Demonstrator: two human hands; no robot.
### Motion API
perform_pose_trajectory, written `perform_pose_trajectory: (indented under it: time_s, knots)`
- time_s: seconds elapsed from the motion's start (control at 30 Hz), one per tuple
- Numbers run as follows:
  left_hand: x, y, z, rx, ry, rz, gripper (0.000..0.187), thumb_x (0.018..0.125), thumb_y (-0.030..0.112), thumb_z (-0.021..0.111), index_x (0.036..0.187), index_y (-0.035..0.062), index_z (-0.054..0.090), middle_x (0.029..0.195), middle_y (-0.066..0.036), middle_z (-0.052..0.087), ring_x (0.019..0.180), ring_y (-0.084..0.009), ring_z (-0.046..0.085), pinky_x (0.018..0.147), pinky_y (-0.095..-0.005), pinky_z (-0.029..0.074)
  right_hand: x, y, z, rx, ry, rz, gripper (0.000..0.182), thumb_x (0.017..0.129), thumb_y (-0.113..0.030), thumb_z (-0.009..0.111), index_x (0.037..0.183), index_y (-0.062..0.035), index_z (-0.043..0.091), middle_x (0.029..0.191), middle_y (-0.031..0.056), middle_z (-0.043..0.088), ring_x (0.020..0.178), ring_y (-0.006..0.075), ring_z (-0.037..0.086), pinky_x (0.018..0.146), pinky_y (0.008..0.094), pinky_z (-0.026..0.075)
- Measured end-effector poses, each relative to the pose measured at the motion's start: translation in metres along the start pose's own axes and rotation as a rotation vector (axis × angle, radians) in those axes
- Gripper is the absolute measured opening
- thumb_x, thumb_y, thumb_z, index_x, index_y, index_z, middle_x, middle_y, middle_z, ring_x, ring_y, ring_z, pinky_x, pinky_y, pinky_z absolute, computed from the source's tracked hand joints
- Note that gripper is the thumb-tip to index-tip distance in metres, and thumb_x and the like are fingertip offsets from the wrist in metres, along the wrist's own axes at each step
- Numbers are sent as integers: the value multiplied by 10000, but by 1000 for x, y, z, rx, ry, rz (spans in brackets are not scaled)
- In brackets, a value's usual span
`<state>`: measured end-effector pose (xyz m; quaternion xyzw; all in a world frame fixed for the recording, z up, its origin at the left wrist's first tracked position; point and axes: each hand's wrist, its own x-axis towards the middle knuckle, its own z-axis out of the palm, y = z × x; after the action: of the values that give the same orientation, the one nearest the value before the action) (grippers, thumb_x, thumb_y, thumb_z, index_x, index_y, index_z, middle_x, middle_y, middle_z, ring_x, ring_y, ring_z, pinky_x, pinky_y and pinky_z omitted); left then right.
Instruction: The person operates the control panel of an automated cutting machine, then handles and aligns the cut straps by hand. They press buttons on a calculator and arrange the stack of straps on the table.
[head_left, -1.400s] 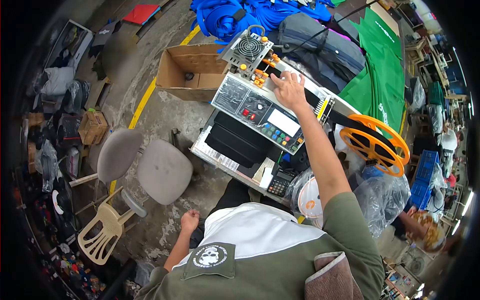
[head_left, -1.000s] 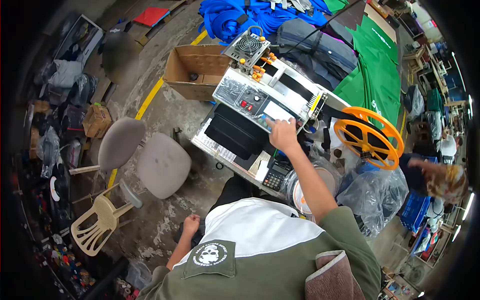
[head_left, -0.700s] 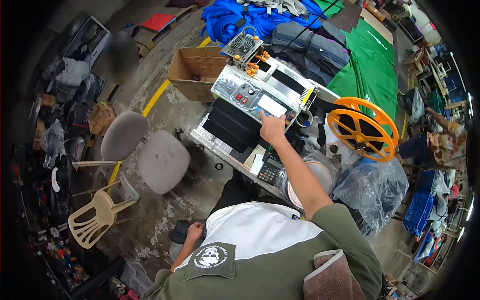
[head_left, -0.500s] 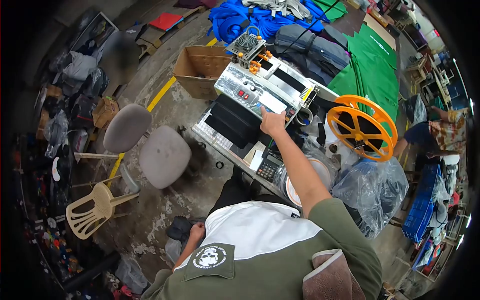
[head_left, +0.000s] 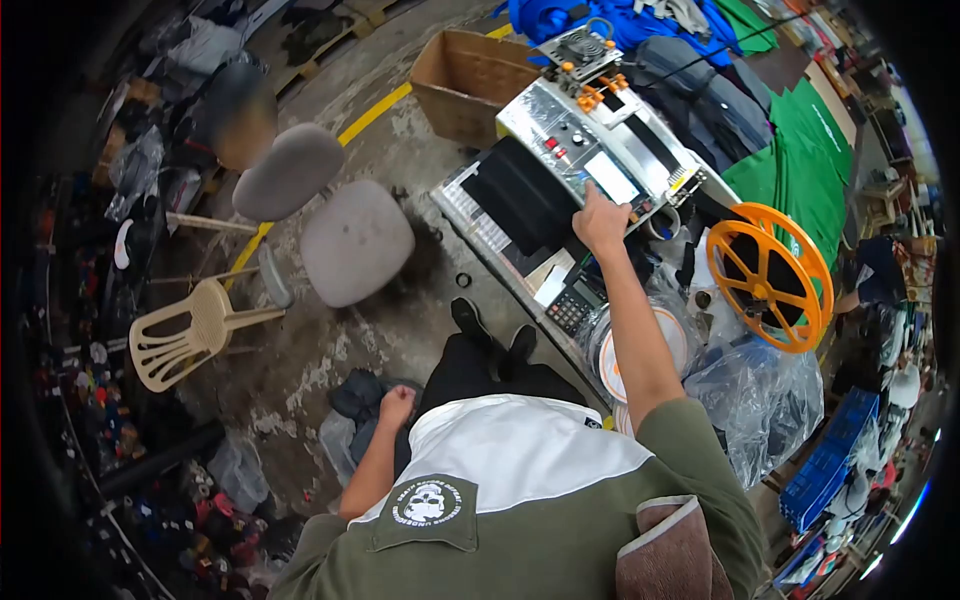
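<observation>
My right hand reaches forward with its index finger stretched out and the other fingers curled in. The fingertip is at the lower left edge of the lit display on a metal tabletop machine; whether it presses a key I cannot make out. Red switches and knobs sit left of the display. Wide black material lies in front of the machine. At its right stands an orange reel wound with black strip. My left hand hangs low by my side, fingers curled in, no object visible in it.
A calculator and a clear-wrapped round roll lie near the table's front edge. Behind are a cardboard box, dark bundles and green fabric. A grey chair and a beige plastic chair stand left.
The view has shifted, so the machine and reel appear further right and my feet now show. My right index finger stays by the display. My left hand still hangs with curled fingers.
</observation>
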<state>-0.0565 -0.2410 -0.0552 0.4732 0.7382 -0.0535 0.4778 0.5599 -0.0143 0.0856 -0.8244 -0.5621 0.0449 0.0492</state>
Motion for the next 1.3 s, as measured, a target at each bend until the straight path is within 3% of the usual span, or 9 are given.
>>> perform_pose_trajectory:
  time_s: [0.1,0.23,0.33,0.37,0.43,0.6,0.8,1.13,1.3]
  knots:
    - [24,28,-12,-46,59,75,302,1055,323,679,1100,50,801,978,-172,822,946,-357,795,873,-458,609,-53,-31,13,310,240,-190,505,917,-192,770,1403,-108,665,1012,83,779,962,330,736,916,568,442]
    - [65,54,-12,-39,62,128,453,1043,413,708,1356,87,739,1251,-203,800,1197,-374,766,1023,-478,590,-155,-96,39,617,-239,-151,305,926,-173,758,1221,-102,789,862,140,761,849,390,752,795,498,598]
    - [68,92,12,173,-9,22,706,1001,453,778,1581,97,593,1531,-298,642,1457,-414,606,1195,-503,497,-225,-119,134,709,-576,-284,301,911,-186,776,1190,-74,794,1121,130,804,996,373,765,866,490,608]
    - [73,101,17,127,-202,-131,974,932,548,820,1734,177,410,1764,-294,371,1572,-482,458,1277,-539,423,-234,-130,157,669,-722,-279,334,910,-193,778,1219,-67,774,1187,142,792,996,369,771,871,490,609]
    - [67,110,46,317,-260,-234,984,904,563,842,1734,237,426,1802,-260,282,1529,-509,486,1227,-561,471,-239,-147,212,574,-916,-299,356,921,-215,749,1244,-66,764,1228,185,772,1055,403,759,917,517,608]
    - [108,110,59,478,-205,-317,877,916,533,835,1687,286,500,1786,-172,268,1520,-489,453,1158,-609,519,-225,-154,404,268,-1063,-242,416,939,-240,668,1315,-77,745,1317,263,718,1258,504,675,1088,573,552]
    - [123,71,59,369,34,-310,761,899,451,846,1594,250,612,1780,-169,320,1511,-523,432,1146,-622,496,-156,-171,583,209,-1167,-151,571,950,-266,665,1492,-86,676,1482,313,652,1464,470,563,1221,527,484]
    - [141,0,63,188,481,-227,723,812,342,873,1499,220,684,1742,-224,417,1458,-573,480,1193,-624,437,-98,-213,762,650,-1071,208,746,993,-188,722,1665,29,479,1576,218,640,1435,316,617,1179,386,477]
    - [162,-11,61,184,603,-189,691,785,264,893,1443,153,712,1675,-286,475,1415,-535,538,1193,-583,445,-89,-225,827,730,-1068,475,727,989,-157,708,1663,-13,474,1381,136,693,1135,255,648,921,389,536]
